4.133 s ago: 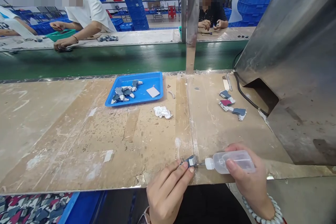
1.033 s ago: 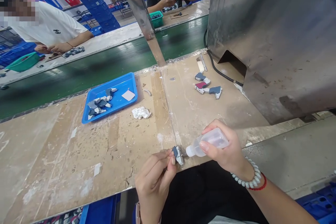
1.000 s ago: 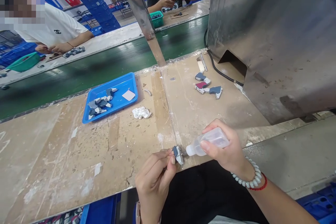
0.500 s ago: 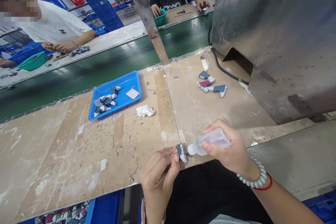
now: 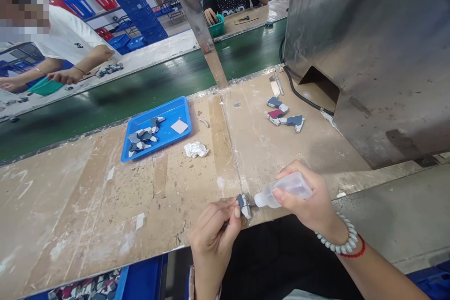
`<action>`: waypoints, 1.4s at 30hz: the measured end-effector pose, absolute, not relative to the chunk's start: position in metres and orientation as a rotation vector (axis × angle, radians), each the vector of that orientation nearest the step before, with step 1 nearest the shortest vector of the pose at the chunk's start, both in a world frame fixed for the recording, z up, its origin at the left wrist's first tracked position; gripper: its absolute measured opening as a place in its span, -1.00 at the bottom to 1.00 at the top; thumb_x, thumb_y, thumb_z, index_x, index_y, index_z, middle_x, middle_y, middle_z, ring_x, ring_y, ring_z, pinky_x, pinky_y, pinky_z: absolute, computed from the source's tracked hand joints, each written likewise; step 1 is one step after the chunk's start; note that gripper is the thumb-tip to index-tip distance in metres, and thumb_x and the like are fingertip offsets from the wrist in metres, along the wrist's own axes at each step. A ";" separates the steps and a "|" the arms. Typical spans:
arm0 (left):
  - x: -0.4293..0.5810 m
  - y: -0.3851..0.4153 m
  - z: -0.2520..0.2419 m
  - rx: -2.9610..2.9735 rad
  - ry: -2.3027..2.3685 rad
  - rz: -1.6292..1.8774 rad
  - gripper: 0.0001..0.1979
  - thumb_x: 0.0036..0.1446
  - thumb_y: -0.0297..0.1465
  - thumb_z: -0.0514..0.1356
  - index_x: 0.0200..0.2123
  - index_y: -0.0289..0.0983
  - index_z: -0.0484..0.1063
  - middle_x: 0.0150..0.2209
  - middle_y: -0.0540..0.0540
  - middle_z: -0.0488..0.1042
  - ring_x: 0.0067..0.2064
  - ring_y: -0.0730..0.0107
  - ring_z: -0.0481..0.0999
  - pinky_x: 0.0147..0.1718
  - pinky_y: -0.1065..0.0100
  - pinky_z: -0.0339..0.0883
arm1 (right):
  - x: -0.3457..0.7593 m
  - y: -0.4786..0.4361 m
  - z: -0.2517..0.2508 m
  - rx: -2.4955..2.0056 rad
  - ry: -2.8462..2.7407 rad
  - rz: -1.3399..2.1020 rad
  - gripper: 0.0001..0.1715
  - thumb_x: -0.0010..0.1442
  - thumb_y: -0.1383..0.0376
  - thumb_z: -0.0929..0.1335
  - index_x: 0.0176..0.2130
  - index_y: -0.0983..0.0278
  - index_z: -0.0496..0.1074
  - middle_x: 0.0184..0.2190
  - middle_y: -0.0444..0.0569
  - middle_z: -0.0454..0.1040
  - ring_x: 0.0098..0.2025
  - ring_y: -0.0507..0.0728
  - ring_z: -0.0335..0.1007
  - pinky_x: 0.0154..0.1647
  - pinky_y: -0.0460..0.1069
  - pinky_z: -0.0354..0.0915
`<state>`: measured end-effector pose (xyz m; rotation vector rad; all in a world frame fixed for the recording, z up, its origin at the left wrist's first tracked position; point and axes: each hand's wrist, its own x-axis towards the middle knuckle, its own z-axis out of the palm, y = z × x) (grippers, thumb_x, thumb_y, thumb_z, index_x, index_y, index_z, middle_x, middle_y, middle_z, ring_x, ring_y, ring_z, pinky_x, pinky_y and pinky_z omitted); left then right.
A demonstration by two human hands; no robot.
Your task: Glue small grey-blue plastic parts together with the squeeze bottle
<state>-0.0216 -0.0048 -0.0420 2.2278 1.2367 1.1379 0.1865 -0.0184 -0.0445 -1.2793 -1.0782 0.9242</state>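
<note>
Between the thumb and fingers of my left hand (image 5: 215, 227) is pinched a small grey-and-white plastic part (image 5: 245, 206), near the table's front edge. My right hand (image 5: 312, 199) is wrapped round a translucent squeeze bottle (image 5: 286, 191), tilted with its nozzle pointing left at the part. The thin tip comes close to the part; whether it touches I cannot tell. Up the table to the right lie several similar parts (image 5: 294, 122), grey, white and dark red. A blue tray (image 5: 168, 139) at the left holds more grey-and-white parts and a pale square piece (image 5: 179, 125).
A crumpled white tissue (image 5: 196, 149) lies beside the tray. A metal housing (image 5: 379, 65) with a black cable stands at the right. Beyond the table runs a green conveyor belt (image 5: 158, 75), with two people working across it. Below the table, a blue bin (image 5: 121, 283) holds many parts.
My hands keep nearly the same pose, the bottle very slightly farther right. Across the belt, one person has reached out to the left; the other has raised an arm, leaving a small dark piece behind.
</note>
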 end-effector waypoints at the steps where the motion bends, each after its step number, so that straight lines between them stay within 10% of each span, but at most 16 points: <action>1: -0.023 -0.005 -0.042 2.227 1.236 1.123 -0.82 0.24 -0.57 0.22 -0.41 -0.26 0.49 -0.35 -0.07 0.58 -0.26 0.33 0.62 -0.24 0.33 0.53 | 0.186 -0.019 -0.046 -1.274 -1.044 0.913 -0.66 0.04 0.09 0.55 -0.39 0.23 0.42 -0.57 -0.19 0.39 -0.57 -0.02 0.27 -0.59 -0.14 0.22; 11: -0.030 -0.010 -0.051 2.440 1.127 1.155 -0.86 0.27 -0.51 0.23 -0.14 -0.25 0.56 -0.17 -0.12 0.61 -0.09 0.26 0.61 -0.14 0.29 0.58 | 0.195 -0.004 -0.046 -1.035 -0.662 1.152 -0.50 0.03 0.12 0.57 -0.15 0.19 0.35 -0.18 0.00 0.57 -0.12 0.18 0.52 -0.17 0.04 0.46; 19: -0.032 -0.013 -0.059 2.460 1.159 1.217 -0.78 0.31 -0.55 0.16 -0.02 -0.28 0.49 -0.18 -0.12 0.60 -0.08 0.29 0.58 -0.12 0.33 0.56 | 0.186 0.006 -0.049 -1.598 -1.181 0.814 -0.57 0.13 0.06 0.49 -0.14 0.19 0.33 0.02 0.09 0.55 0.07 0.32 0.43 0.17 0.29 0.24; 24: -0.039 -0.025 -0.047 2.388 1.128 1.372 -0.80 0.34 -0.57 0.11 -0.06 -0.32 0.48 -0.23 -0.14 0.58 -0.14 0.32 0.56 -0.15 0.34 0.50 | 0.203 -0.019 -0.056 -1.693 -1.187 0.642 -0.25 0.12 -0.07 0.47 0.16 0.16 0.25 0.18 0.14 0.39 0.19 0.35 0.30 0.19 0.26 0.21; 28: -0.038 -0.042 -0.031 2.396 1.062 1.462 -0.75 0.43 -0.37 0.04 -0.08 -0.37 0.49 -0.29 -0.16 0.58 -0.15 0.31 0.56 -0.17 0.32 0.48 | 0.203 -0.069 -0.057 -1.578 -1.091 0.639 -0.64 0.29 -0.02 0.36 -0.08 0.17 0.45 -0.16 0.04 0.54 -0.08 0.20 0.47 -0.09 0.03 0.39; 33: -0.024 -0.050 -0.004 2.438 0.836 1.404 -0.62 0.44 -0.25 0.00 -0.19 -0.39 0.51 -0.43 -0.10 0.55 -0.33 0.40 0.54 -0.29 0.34 0.47 | 0.159 -0.093 -0.037 -0.875 -1.070 1.727 -0.23 0.15 -0.32 0.30 -0.11 0.28 0.48 -0.43 0.03 0.50 -0.48 0.12 0.45 -0.44 -0.02 0.39; 42: -0.021 -0.062 0.000 2.404 0.702 1.386 -0.67 0.42 -0.33 0.06 -0.17 -0.48 0.51 -0.50 -0.10 0.45 -0.43 0.39 0.45 -0.45 0.32 0.35 | 0.144 -0.096 -0.032 -0.556 -0.912 2.039 -0.22 -0.04 -0.32 0.44 -0.24 0.30 0.43 -0.52 -0.04 0.42 -0.60 0.02 0.30 -0.60 -0.10 0.24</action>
